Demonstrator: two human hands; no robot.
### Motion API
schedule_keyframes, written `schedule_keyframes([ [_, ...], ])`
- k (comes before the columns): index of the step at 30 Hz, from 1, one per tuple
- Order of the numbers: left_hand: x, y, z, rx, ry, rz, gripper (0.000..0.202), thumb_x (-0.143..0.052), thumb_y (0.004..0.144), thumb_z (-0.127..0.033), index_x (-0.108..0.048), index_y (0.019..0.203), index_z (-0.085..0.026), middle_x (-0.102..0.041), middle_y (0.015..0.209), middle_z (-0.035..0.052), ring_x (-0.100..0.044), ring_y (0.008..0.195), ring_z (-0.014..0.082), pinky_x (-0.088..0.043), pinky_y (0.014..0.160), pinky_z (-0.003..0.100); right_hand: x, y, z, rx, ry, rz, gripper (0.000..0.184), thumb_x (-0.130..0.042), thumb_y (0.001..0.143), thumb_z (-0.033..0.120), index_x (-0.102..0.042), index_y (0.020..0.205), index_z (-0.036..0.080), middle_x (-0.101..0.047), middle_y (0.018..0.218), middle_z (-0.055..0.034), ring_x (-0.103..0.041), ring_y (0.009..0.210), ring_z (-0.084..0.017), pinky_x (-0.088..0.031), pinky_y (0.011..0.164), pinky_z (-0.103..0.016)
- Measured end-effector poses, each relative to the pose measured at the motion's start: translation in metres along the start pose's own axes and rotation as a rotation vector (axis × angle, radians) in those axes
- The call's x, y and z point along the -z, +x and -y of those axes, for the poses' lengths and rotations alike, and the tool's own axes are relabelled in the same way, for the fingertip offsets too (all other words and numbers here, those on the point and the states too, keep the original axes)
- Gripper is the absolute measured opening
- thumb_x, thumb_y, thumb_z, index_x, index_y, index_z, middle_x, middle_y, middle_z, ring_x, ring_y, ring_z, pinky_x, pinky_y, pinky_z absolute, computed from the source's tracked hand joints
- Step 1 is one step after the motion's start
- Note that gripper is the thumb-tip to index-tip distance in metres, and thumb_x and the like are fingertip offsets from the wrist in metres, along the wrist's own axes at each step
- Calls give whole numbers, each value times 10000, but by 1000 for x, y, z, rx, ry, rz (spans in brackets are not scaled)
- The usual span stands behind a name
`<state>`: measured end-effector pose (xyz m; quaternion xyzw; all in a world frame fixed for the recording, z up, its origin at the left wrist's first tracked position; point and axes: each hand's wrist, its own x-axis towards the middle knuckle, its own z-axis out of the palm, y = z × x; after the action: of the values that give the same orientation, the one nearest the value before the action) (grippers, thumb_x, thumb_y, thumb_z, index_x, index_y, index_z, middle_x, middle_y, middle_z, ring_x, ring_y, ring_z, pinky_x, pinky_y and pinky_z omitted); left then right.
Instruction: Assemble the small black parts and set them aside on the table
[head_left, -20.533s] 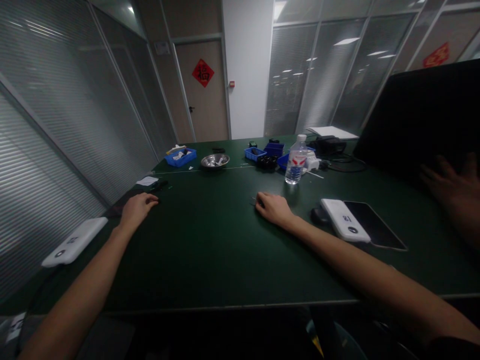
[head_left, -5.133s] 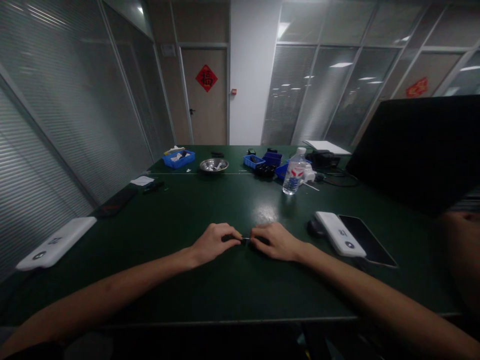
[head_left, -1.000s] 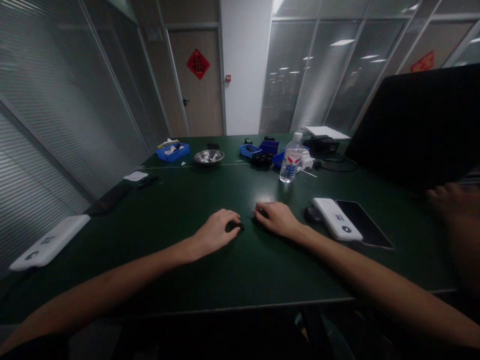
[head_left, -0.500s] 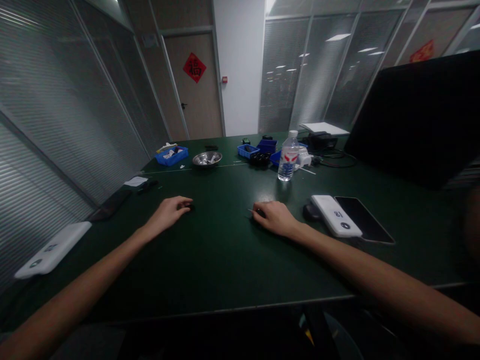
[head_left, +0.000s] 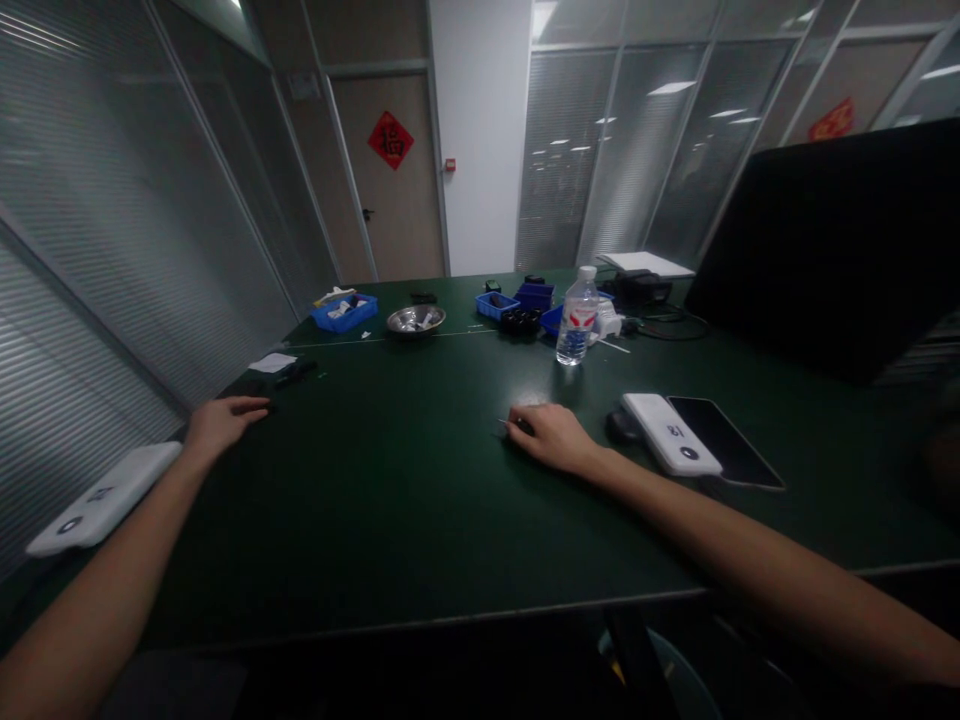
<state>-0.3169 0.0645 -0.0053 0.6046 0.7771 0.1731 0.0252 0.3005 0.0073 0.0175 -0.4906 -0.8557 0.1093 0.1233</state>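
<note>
Blind-lined glass walls the dim room around a dark green surface (head_left: 420, 520), its near edge running straight across. From where I stand, a white power bank (head_left: 105, 500) lies along the left edge. Near it is the left hand (head_left: 225, 422), thumb and fingers narrowly together, with a small dark thing (head_left: 272, 408) at the fingertips; I cannot tell whether it is gripped. Toward the far left corner, a blue basket (head_left: 346, 322) holds pale and dark bits; beside it, a metal bowl (head_left: 401, 319) carries pale scraps. Broad green space stretches between the hands, right down to the near edge. Near the far edge, a smaller blue basket (head_left: 497, 312) has something dark inside. Mid-surface, the right hand (head_left: 551, 436) curls around a thin pale piece (head_left: 502, 423), its tip poking out leftward. Behind it stands a part-filled bottle (head_left: 576, 322), upright. Further right, another white power bank (head_left: 667, 433) lies against a dark tablet (head_left: 731, 440).
</note>
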Motion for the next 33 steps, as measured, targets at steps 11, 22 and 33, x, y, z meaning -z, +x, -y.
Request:
schedule_keyframes([
  [11, -6, -5, -2, -80, -16, -61, 293, -647, 931, -327, -729, 1186, -209, -671, 1352, -5, -623, 1173, 215, -419, 1071, 326, -1, 1, -1, 6, 14, -5, 291, -465, 1041, 426, -673, 1060, 223, -717, 897, -44, -628, 748, -161, -406, 679, -257],
  [22, 0, -14, -19, -83, 6, -64, 325, -630, 931, -290, -707, 1230, -188, -706, 1278, 6, -636, 1132, 214, -441, 1032, 327, -5, 2, -5, 5, -26, -15, 287, -472, 1039, 427, -678, 1063, 228, -718, 910, -40, -629, 767, -160, -384, 676, -252],
  [33, 1, -20, -32, -207, 108, -64, 296, -585, 931, -231, -731, 1171, -140, -723, 1230, 55, -641, 1140, 239, -439, 1058, 347, -3, 2, -1, -30, -47, 5, 284, -484, 1031, 427, -679, 1071, 224, -713, 892, -49, -631, 767, -170, -399, 689, -253],
])
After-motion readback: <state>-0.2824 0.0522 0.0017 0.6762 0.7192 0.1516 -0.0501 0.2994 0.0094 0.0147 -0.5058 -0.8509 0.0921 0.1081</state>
